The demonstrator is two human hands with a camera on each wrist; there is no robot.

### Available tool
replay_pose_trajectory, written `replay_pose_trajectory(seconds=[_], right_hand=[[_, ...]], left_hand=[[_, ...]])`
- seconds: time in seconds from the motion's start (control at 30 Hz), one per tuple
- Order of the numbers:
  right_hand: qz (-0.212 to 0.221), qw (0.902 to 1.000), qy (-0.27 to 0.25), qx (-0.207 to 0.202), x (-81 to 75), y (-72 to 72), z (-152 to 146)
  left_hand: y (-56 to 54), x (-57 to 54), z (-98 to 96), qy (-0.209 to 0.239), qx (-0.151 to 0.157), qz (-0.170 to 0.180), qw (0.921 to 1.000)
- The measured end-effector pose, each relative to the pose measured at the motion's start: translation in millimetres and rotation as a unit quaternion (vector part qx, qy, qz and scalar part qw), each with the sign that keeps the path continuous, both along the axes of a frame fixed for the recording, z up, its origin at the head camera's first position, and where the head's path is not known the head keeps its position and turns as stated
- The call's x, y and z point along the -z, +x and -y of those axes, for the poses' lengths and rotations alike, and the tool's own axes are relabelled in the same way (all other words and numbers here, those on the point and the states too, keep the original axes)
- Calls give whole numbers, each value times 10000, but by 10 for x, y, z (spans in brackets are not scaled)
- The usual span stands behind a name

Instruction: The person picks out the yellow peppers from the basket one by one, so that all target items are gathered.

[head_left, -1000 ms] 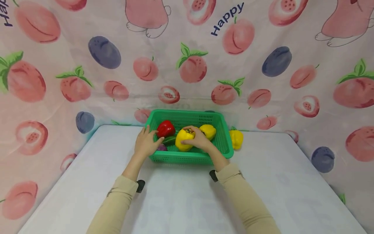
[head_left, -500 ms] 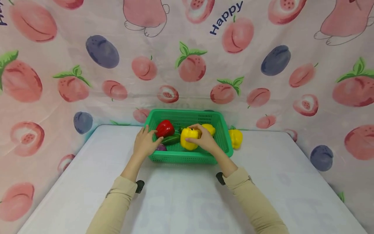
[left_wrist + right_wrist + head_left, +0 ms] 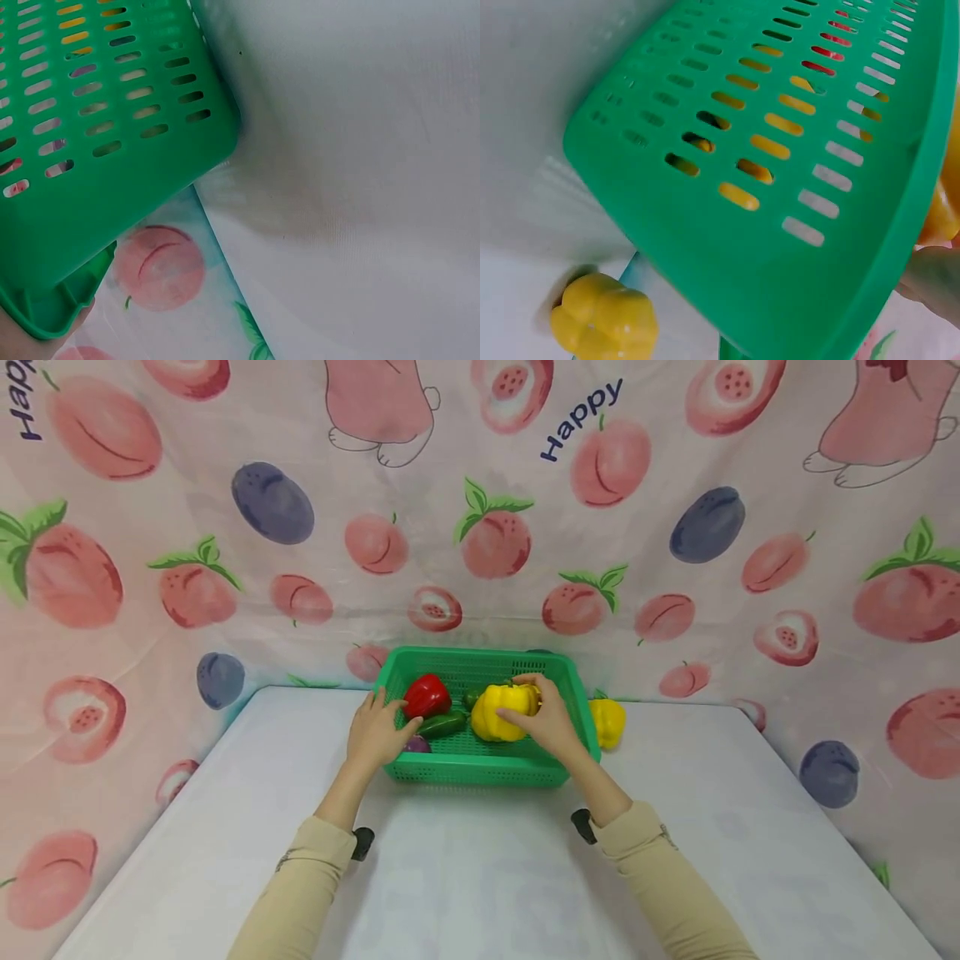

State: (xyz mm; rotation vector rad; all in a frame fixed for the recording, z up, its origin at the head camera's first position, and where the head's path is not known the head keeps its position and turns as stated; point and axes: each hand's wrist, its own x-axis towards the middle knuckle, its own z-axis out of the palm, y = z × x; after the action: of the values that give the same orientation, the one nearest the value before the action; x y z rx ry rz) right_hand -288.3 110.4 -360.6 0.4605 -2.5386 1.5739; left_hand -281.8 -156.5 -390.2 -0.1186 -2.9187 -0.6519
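Observation:
My right hand holds a yellow bell pepper over the inside of a green plastic basket, thumb on the near side and fingers at the top. In the right wrist view the held pepper shows above the rim. Part of another yellow pepper is behind it, mostly hidden. My left hand grips the basket's left rim, thumb inside. Near that thumb lie a red bell pepper, a dark green cucumber-like vegetable and a round purple vegetable, partly covered.
Outside the basket's right side, close against it, sits another yellow bell pepper. A white-covered table extends toward me. Behind it hangs a fruit-print cloth. Slotted basket walls fill much of the left wrist view.
My right hand has shifted right with the yellow bell pepper, uncovering more of the green vegetable and covering the yellow pepper behind. My left hand stays at the basket's left rim.

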Motion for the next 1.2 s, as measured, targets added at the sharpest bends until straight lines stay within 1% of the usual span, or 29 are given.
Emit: replay_pose_trajectory(seconds=[0.13,0.27,0.4,0.5,0.7,0.87,1.0,1.2], right_hand=[[-44,9999,-6,93,-22,34,-34],[-177,9997,-43,150,-22,52,-88],[-325,9992,-147,185,-54,89,-132],[-374,9989,-57,281,-73,125,-163],[-271,9985,156,444,-83,177,-241],[-353,9961,365,723,-115,158,-325],[-433,9940,485,881,-137,123,-407],[-337,9932,446,1017,-123,95,-518]], left_hand=[[-6,3,12,35,-3,20,10000],[-10,9,10,29,-6,32,10000],[-8,14,6,26,-11,15,10000],[0,15,7,68,-16,-9,10000],[3,8,4,106,-2,37,9999],[-1,9,7,95,-4,57,9999],[-4,7,4,111,-8,-11,9999],[-6,17,3,89,-11,22,10000]])
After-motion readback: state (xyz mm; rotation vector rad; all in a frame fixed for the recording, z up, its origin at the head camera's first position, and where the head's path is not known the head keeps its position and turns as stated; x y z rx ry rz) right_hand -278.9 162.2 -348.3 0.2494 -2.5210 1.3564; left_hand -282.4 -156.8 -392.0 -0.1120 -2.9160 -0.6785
